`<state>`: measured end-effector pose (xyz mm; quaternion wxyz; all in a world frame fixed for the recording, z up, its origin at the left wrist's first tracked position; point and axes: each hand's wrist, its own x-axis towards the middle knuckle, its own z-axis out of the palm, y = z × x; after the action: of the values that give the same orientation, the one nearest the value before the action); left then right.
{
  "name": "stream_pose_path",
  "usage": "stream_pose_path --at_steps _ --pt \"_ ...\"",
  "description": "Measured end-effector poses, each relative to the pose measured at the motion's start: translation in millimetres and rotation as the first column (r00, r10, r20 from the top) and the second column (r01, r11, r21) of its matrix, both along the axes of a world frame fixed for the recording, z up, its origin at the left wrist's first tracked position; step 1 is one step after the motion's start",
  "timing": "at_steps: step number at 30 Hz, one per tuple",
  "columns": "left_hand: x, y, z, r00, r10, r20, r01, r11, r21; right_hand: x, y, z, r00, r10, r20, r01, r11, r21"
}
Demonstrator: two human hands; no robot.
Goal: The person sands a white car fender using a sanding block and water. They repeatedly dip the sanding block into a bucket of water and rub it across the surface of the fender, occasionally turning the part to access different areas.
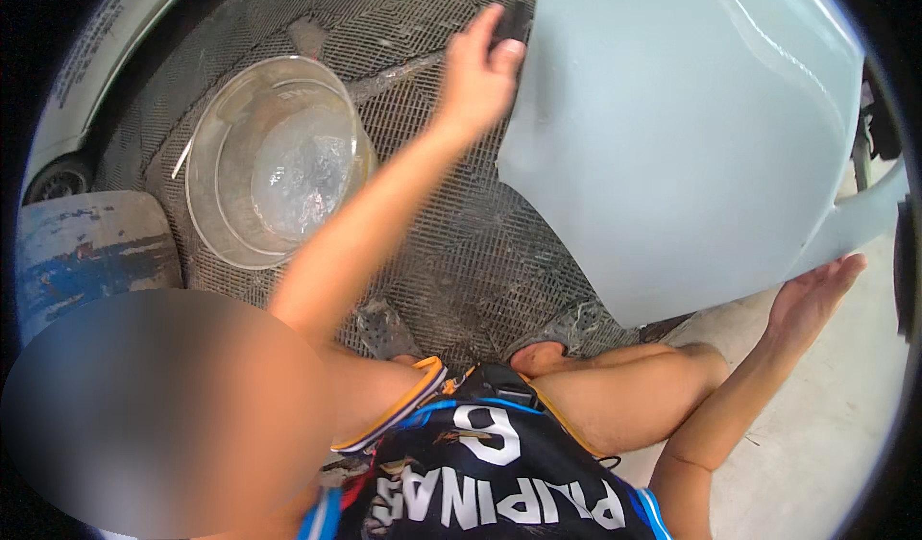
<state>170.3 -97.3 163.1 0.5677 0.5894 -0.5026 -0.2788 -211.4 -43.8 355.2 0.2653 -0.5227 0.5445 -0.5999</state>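
Observation:
A pale grey-blue car body panel [682,146] with a smooth, glossy surface fills the upper right. At its left edge, my left hand [477,74] grips a small dark block [514,23], which looks like a sanding block. The fingers are partly seen, and the block lies close against the panel's edge. On the other side, my right hand [807,305] rests by the panel's lower right edge with its fingers stretched out. Whether its fingertips reach underneath is hidden.
A metal bucket [213,189] with cloudy water stands left of my left forearm. Beyond it is a worn blue-and-grey container [96,252]. A car's pale body [106,50] borders the upper left. Dark grid matting [451,242] covers the floor around my feet.

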Motion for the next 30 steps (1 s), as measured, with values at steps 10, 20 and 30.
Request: stream_pose_path --at_steps 10,20,30 --pt "-148.1 6.3 -75.5 0.867 0.465 -0.178 -0.439 0.883 0.163 38.1 -3.6 -3.5 0.965 -0.018 -0.260 0.017 1.000 -0.002" --pt "-138.0 -5.5 -71.4 0.902 0.376 -0.213 -0.414 0.891 -0.184 36.2 -1.2 -2.6 0.952 0.031 -0.305 -0.034 0.999 -0.003" --pt "-139.0 9.6 -92.6 0.821 0.488 -0.297 -0.497 0.866 0.049 27.0 -3.8 -4.9 0.945 0.001 -0.327 -0.009 1.000 -0.021"
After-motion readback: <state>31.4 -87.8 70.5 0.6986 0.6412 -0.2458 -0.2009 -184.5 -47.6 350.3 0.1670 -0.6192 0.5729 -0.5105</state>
